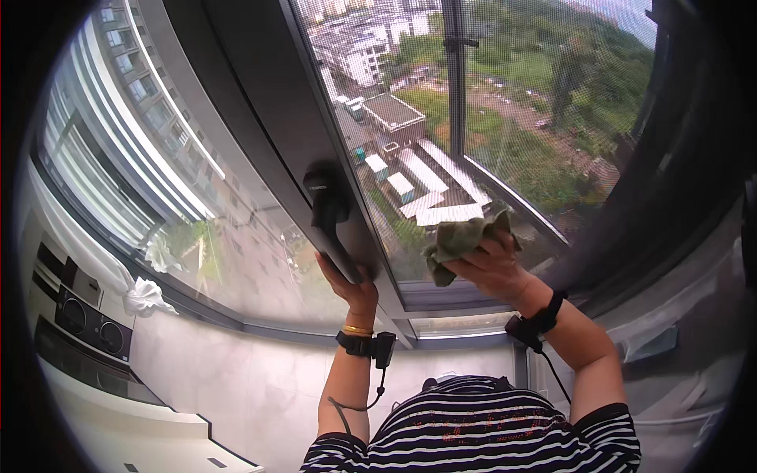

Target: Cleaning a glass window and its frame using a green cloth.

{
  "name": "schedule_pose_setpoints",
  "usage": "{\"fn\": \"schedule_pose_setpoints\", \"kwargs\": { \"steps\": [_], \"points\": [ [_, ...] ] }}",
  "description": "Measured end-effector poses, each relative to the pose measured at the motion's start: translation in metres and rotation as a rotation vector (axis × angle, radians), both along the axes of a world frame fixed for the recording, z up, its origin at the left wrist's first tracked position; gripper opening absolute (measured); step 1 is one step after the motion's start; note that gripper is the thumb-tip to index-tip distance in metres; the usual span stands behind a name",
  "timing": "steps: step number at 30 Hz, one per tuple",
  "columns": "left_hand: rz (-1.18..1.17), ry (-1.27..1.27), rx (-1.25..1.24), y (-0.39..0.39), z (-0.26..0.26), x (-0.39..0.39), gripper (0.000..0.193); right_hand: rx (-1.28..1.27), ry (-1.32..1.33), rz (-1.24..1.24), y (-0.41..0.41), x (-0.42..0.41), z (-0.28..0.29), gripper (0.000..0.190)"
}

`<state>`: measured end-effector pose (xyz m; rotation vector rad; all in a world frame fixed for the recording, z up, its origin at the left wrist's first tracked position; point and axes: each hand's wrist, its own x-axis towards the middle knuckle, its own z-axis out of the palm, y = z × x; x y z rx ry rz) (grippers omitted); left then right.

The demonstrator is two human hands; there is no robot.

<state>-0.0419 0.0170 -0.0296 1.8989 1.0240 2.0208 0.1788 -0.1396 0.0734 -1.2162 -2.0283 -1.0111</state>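
A crumpled green cloth (467, 245) is in my right hand (495, 269), pressed toward the lower part of a window screen (414, 177). My left hand (350, 287) is at the lower end of a black window handle (334, 230), with fingers on both sides of it. The handle is mounted on a wide dark window frame (260, 88). Both wrists carry black straps with small devices and cables. Part of the cloth is hidden behind my right fingers.
To the left, a glass pane (278, 284) stands beside the frame. A tied white curtain (142, 295) hangs at the far left, near a black appliance with two round dials (91, 322). A pale counter (136, 431) lies at the lower left. Buildings and greenery show outside.
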Motion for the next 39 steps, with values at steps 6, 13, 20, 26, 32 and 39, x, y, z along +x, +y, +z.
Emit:
{"fn": "schedule_pose_setpoints", "kwargs": {
  "steps": [6, 13, 20, 26, 32, 39],
  "points": [
    [-0.063, 0.003, -0.04, 0.0, -0.004, 0.004, 0.073, -0.637, -0.478, 0.023, -0.035, 0.038, -0.143, 0.017],
    [-0.077, -0.043, -0.052, 0.001, -0.008, 0.004, 0.073, 0.285, 0.299, -0.314, -0.061, 0.071, 0.069, 0.041],
    [-0.061, -0.033, -0.07, 0.005, -0.011, -0.001, 0.077, 0.198, 0.391, -0.221, -0.031, 0.043, 0.04, 0.039],
    [-0.079, -0.022, -0.087, 0.005, -0.01, -0.001, 0.075, -0.306, -0.137, -0.029, -0.04, 0.043, -0.107, 0.026],
    [-0.213, -0.029, -0.064, 0.004, -0.005, -0.015, 0.062, 0.122, 0.172, -0.327, -0.096, 0.124, 0.026, 0.027],
    [-0.255, -0.171, -0.049, 0.003, -0.001, 0.008, 0.088, 0.425, 0.703, -0.29, -0.073, 0.109, 0.027, 0.038]
  ]
}}
